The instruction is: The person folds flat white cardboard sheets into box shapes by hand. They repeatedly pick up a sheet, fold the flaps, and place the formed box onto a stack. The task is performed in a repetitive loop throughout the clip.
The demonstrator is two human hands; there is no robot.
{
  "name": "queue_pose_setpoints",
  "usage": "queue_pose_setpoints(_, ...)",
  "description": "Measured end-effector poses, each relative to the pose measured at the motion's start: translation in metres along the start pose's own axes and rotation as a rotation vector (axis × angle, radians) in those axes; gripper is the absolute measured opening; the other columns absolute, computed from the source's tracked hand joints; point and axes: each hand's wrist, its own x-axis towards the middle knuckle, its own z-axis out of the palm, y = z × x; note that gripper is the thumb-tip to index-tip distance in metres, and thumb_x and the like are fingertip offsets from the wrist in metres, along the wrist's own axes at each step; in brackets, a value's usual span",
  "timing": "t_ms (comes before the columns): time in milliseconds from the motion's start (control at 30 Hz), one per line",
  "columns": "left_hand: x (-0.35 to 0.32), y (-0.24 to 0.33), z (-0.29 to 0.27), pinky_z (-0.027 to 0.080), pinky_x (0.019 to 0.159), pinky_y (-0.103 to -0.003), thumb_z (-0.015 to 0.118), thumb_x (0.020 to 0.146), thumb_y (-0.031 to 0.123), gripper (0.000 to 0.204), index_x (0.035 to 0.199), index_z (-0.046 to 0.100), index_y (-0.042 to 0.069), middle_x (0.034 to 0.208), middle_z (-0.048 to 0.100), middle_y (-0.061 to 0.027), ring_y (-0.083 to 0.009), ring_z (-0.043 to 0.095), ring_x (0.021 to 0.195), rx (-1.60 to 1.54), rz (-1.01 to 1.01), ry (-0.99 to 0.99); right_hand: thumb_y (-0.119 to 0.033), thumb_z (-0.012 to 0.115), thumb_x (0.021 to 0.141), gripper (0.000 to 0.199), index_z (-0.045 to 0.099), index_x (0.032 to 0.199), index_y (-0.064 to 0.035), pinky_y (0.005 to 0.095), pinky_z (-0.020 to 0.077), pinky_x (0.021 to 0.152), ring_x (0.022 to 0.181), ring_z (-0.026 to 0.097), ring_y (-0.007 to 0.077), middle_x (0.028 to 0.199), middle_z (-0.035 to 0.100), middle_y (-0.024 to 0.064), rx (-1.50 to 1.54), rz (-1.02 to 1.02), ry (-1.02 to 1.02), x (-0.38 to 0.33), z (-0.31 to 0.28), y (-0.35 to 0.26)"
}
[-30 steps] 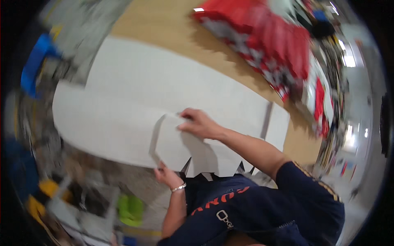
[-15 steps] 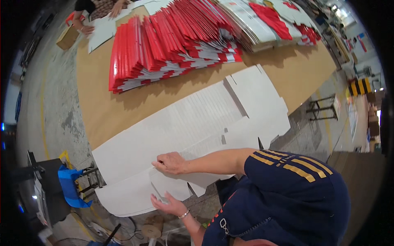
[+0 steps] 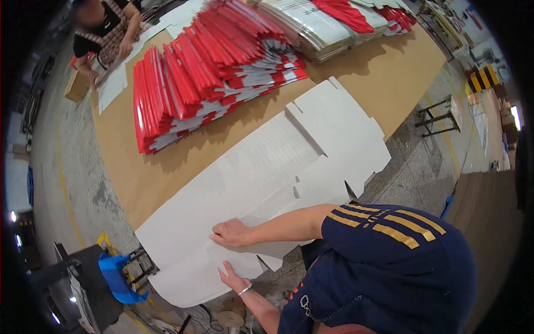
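A large white die-cut cardboard sheet lies slantwise over the near edge of the table, with slots and notches along its sides. Curled closed, my right hand rests on it beside a fold line; whatever its fingers may hold is hidden. Below it, my left hand, with a bracelet at the wrist, is at the near edge of the sheet's flap. Its thumb and forefinger stand apart, while the other fingers are partly out of sight.
Red-and-white folded cartons fan across the brown table. Behind them lies a stack of flat white cartons. A co-worker handles a white sheet at the far left. Stools stand left and right.
The view has shifted, bringing more of the co-worker into sight. My left hand has come up against the flap's edge. The right hand stays closed on the sheet.
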Motion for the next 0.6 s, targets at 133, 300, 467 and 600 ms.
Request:
queue_pose_setpoints(133, 0.002, -0.001, 0.006, 0.054, 0.076, -0.036, 0.061, 0.092, 0.024, 0.053, 0.129, 0.04, -0.008, 0.112, 0.056, -0.0181, -0.0228, 0.06, 0.093, -0.002, 0.027, -0.081, -0.036, 0.051, 0.088, 0.033, 0.061, 0.099, -0.0055, 0.0428, 0.0453, 0.087, 0.099, 0.058, 0.0326, 0.102, 0.06, 0.0159, 0.128, -0.092, 0.128, 0.0, -0.024, 0.028)
queue_pose_setpoints(300, 0.004, -0.005, -0.008, 0.051, 0.081, -0.037, 0.062, 0.091, 0.026, 0.054, 0.129, 0.041, -0.006, 0.117, 0.055, -0.0175, -0.0242, 0.058, 0.096, -0.087, 0.053, -0.082, -0.026, 0.065, 0.078, 0.038, 0.058, 0.109, -0.0061, 0.0441, 0.035, 0.101, 0.116, 0.049, 0.0315, 0.117, 0.057, 0.014, -0.164, -0.105, 0.69, -0.044, -0.211, 0.124)
queue_pose_setpoints(467, 0.006, -0.008, -0.007, 0.052, 0.081, -0.038, 0.058, 0.093, 0.022, 0.046, 0.127, 0.043, -0.005, 0.116, 0.056, -0.0168, -0.0243, 0.059, 0.096, -0.083, 0.034, -0.105, -0.038, 0.06, 0.085, 0.056, 0.047, 0.127, -0.0029, 0.0447, 0.0322, 0.105, 0.125, 0.041, 0.0352, 0.133, 0.046, 0.0194, -0.485, 0.804, 0.98, -0.19, -0.372, 0.242)
queue_pose_setpoints(600, 0.003, -0.008, -0.005, 0.053, 0.081, -0.039, 0.058, 0.093, 0.022, 0.045, 0.126, 0.042, -0.005, 0.116, 0.056, -0.0177, -0.025, 0.059, 0.096, -0.085, -0.012, -0.146, -0.049, 0.057, 0.086, 0.071, 0.039, 0.136, -0.0023, 0.0448, 0.0322, 0.105, 0.126, 0.039, 0.0369, 0.131, 0.046, 0.0222, -0.386, 1.017, 0.777, -0.258, -0.382, 0.281)
